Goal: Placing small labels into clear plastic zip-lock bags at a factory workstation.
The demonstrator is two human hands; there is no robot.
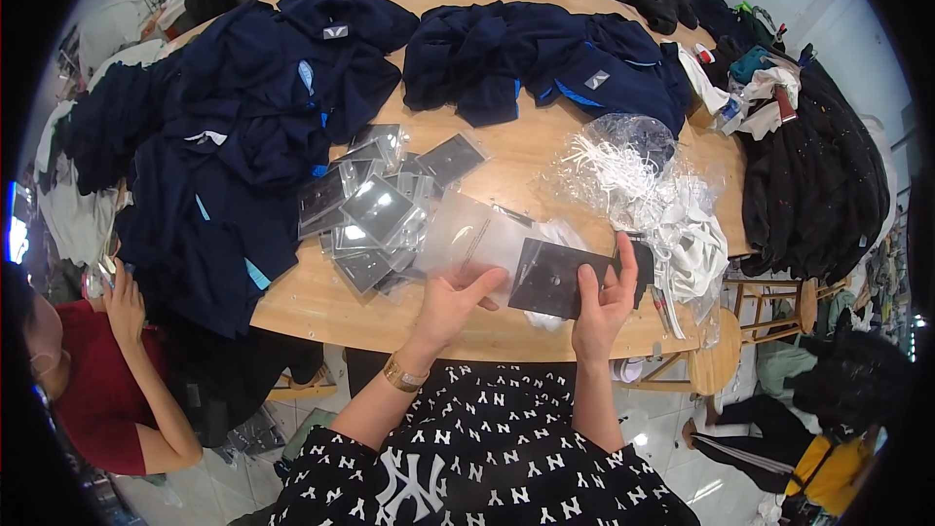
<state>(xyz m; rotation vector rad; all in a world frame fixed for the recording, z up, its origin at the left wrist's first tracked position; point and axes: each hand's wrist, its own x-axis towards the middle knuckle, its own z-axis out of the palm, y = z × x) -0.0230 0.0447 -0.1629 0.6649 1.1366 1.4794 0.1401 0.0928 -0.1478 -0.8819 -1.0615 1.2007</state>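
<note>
My left hand [453, 310], a metal watch at its wrist, pinches the lower edge of a clear frosted plastic bag [466, 234]. My right hand [606, 312] grips a flat black card [547, 281] by its right end, thumb on top. The card's left edge lies close beside the bag's right side; whether its corner is inside the bag I cannot tell. Left of the bag is a loose heap of black cards in clear bags [375, 214]. Under and behind the card lies some white material [560, 234], partly hidden.
Dark blue garments [263, 88] cover the table's left and far side. White cords [614, 161] in clear plastic lie to the right. Black garments [808, 185] hang over the right edge. A person in red [112, 394] sits at the left. A wooden stool [716, 356] stands nearby at right.
</note>
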